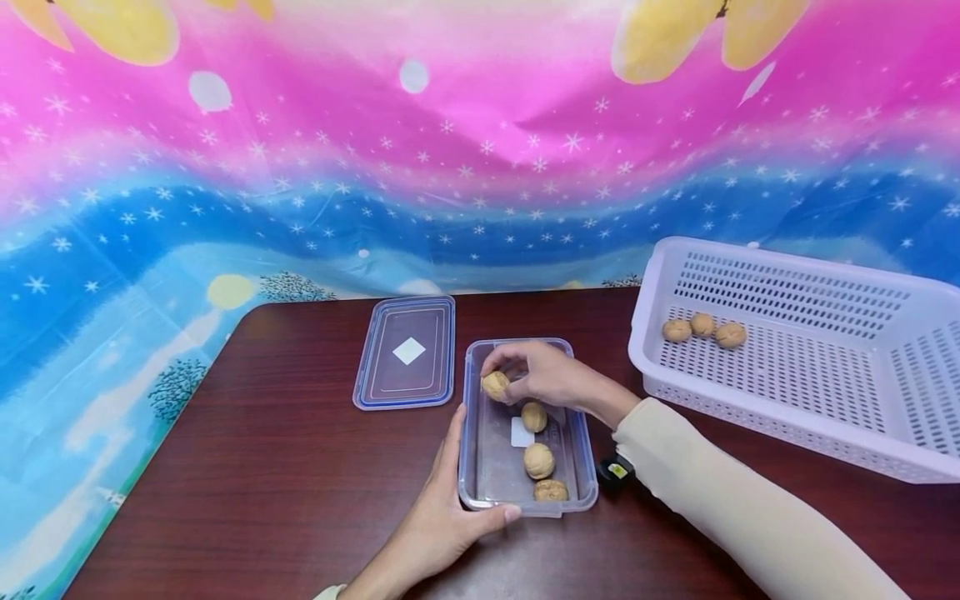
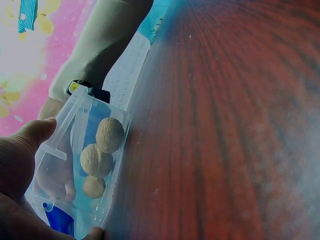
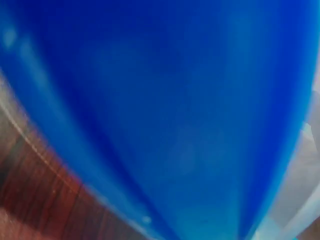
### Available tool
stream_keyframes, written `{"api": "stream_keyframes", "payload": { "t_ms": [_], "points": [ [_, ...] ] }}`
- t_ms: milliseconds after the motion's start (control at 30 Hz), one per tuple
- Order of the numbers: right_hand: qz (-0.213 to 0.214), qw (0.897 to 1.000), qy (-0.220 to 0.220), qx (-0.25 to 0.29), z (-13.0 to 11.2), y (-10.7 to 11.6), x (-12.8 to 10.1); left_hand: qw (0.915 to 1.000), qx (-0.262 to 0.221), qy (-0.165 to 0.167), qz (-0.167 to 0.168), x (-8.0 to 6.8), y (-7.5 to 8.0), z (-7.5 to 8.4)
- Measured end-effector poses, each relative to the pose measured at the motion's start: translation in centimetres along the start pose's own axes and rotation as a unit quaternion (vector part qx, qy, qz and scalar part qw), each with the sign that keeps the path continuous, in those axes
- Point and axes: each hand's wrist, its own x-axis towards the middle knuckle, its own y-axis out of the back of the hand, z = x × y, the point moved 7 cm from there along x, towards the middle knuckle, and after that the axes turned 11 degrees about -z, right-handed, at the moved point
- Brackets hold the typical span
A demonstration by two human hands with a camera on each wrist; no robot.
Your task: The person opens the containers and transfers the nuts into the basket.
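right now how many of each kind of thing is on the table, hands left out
walnuts: 7, with 1 held by the right hand at, 3 loose in the clear box, 3 in the basket
clear box: 1, held by the left hand
lid: 1
white basket: 1
total: 10

R wrist view all blur; basket (image 1: 787, 333) cut off right.

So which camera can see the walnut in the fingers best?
The head view: the right hand pinches that walnut in plain sight over the clear box. The left wrist view shows three other walnuts, not clearly this one. The right wrist view is a blue blur.
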Motion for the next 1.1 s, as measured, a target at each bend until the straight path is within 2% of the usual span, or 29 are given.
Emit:
{"api": "stream_keyframes", "payload": {
  "t_ms": [567,733,933,1100],
  "points": [
    [0.055,0.996,0.038,-0.058,-3.3,4.1,-4.4,1.0,-0.009,-0.002,-0.001,0.0,0.0,0.1],
    [0.062,0.996,0.044,-0.051,-4.1,5.4,-6.0,0.9999,-0.01,-0.004,0.0,0.0,0.0,0.1],
    [0.074,0.996,0.031,-0.031,-4.5,7.3,-8.1,0.9999,-0.011,-0.003,0.001,0.0,0.0,0.0],
    [0.104,0.994,0.0,-0.042,-4.1,9.2,-10.3,0.9999,-0.01,-0.004,0.001,0.0,0.0,0.0]
  ]
}}
